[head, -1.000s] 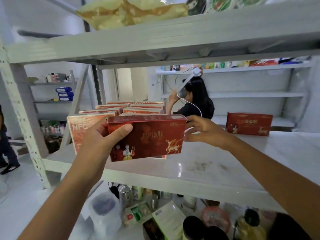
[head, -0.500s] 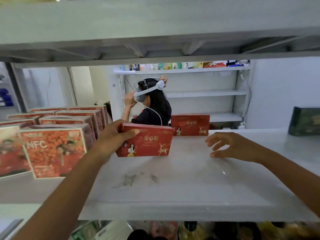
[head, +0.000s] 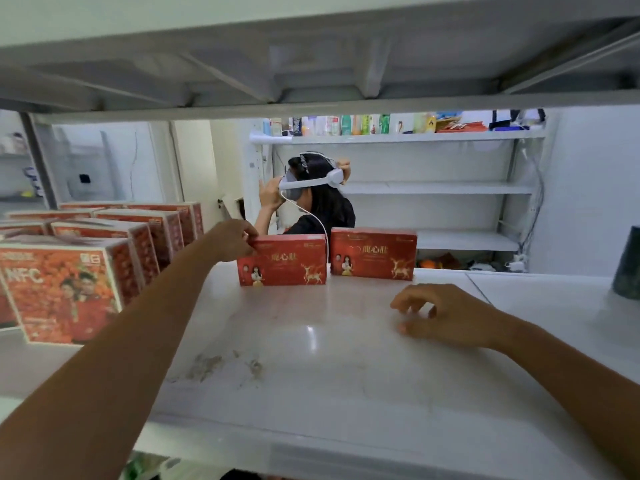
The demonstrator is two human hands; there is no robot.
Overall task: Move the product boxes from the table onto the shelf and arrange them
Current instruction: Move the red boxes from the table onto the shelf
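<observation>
The left hand (head: 235, 242) reaches to the back of the shelf (head: 311, 375) and pinches the top left corner of a red box (head: 282, 261), fingers curled over its upper edge. That box stands upright on its long side near the rear edge, just beside a matching second red box (head: 373, 253), with a narrow gap between them. The right hand (head: 446, 315) hovers above the bare shelf with loosely curled fingers and holds nothing. The main risk is probably the open back: a push too far could send the held box over the rear edge, and a sideways nudge to close the gap could knock its neighbour the same way. The box looks narrow at its base, so a careless release might topple it. The left forearm also passes close to the row of orange boxes (head: 62, 289), and it could brush them. These carry "NFC" in large white letters above two pictured figures. Each red box shows gold Chinese characters, seemingly 鹿心 plus a third, a gold deer and a small figure; the finer print is too blurred to read.
</observation>
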